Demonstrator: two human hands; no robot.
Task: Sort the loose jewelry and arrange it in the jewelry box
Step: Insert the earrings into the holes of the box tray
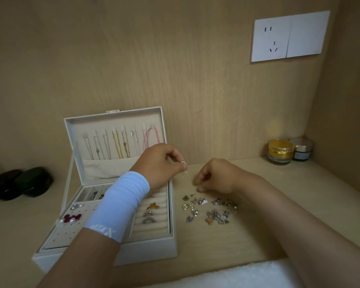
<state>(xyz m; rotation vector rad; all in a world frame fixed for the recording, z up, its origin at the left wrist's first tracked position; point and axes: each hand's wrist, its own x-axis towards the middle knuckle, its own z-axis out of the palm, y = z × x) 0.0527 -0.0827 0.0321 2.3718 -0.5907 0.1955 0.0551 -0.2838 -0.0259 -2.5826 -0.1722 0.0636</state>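
Your left hand (162, 163), with a pale wrist sleeve (119, 204) behind it, is raised over the back right corner of the jewelry box (154, 249), and its thumb and forefinger are pinched tight on a small silvery earring (183, 163) with a fine strand hanging below it. Your right hand (216, 176) sits low over the table (258, 235) just to the right, fingers curled and tips drawn together close to the wood (whether they grip anything, you cannot tell from here). The loose jewelry (210, 209), a scatter of studs, pearls and small charms, lies on the table just beside the box's right wall and just in front of your right hand. The box stands open, its lid (112, 117) upright with necklaces (116, 144) hanging inside; rings (149, 214) sit in the padded rolls on the right, and pearl studs (76, 206) are on the holed panel at the left. Two jars (280, 151) stand in the far right corner.
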